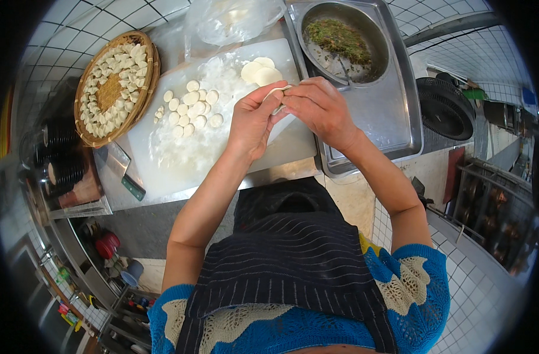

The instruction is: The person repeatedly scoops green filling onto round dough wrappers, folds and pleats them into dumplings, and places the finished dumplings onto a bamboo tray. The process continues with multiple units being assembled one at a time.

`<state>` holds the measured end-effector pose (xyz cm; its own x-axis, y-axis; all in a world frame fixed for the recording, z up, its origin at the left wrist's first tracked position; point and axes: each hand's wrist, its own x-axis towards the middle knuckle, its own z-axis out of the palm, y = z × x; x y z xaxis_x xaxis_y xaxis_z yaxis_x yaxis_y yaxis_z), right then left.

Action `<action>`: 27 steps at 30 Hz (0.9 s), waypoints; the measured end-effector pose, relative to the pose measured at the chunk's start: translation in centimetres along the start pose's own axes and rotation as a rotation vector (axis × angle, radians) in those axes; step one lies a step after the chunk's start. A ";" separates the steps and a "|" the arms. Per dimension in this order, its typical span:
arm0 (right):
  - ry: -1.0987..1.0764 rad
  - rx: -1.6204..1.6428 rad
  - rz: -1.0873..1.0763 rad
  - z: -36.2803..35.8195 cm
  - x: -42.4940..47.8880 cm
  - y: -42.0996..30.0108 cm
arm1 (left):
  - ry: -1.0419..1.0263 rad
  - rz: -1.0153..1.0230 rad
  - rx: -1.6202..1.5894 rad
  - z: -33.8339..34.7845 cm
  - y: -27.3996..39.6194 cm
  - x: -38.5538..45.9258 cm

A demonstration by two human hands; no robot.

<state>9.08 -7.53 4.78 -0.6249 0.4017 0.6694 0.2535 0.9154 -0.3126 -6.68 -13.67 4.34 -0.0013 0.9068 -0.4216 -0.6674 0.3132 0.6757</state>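
My left hand [256,117] and my right hand [320,108] meet above the right side of a floured white cutting board [278,152]. Between their fingertips they pinch a folded dumpling wrapper [279,94], whose inside is mostly hidden by the fingers. Just beyond my hands lie several flat round wrappers [261,71], overlapping. Small dough discs [192,106] are clustered on the board's left half. A round steel bowl [381,57] at the back right holds a chopped green filling [340,40], with a thin utensil [343,68] resting in it.
A bamboo tray [105,90] of shaped dumplings stands at the far left. Near it lies a cleaver [121,170] with a green handle. The bowl sits in a metal tray [384,124]. A clear plastic bag [234,22] is behind the board. Stacked black dishes [61,168] stand left.
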 end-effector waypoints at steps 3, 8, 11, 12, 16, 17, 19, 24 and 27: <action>-0.015 0.080 0.050 0.5 0.2 -0.3 | 0.011 0.016 0.042 -0.6 0.0 -0.2; -0.003 0.152 0.162 1.6 0.7 -1.5 | -0.005 0.273 0.370 -2.3 -0.5 -0.3; 0.037 0.221 0.283 2.3 0.8 -2.3 | -0.014 0.338 0.459 -3.1 -0.8 -0.5; 0.045 0.244 0.320 2.4 0.8 -2.6 | -0.018 0.337 0.457 -3.3 -0.8 -0.6; 0.057 0.373 0.507 3.1 0.6 -3.3 | -0.046 0.342 0.385 -3.8 -0.6 -1.1; 0.055 0.394 0.537 3.1 0.6 -3.5 | -0.068 0.347 0.400 -4.0 -0.4 -1.3; 0.053 0.435 0.599 3.1 0.7 -3.7 | -0.082 0.363 0.427 -3.8 -0.3 -1.7; 0.046 0.477 0.635 2.7 0.9 -3.9 | -0.060 0.349 0.411 -3.6 -0.3 -2.0; 0.029 0.413 0.544 2.4 0.9 -3.8 | -0.049 0.346 0.441 -3.9 -0.1 -2.0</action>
<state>5.80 -10.67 4.94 -0.4667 0.8076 0.3605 0.2198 0.5008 -0.8372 -9.52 -16.60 2.77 -0.1230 0.9864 -0.1087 -0.2598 0.0737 0.9628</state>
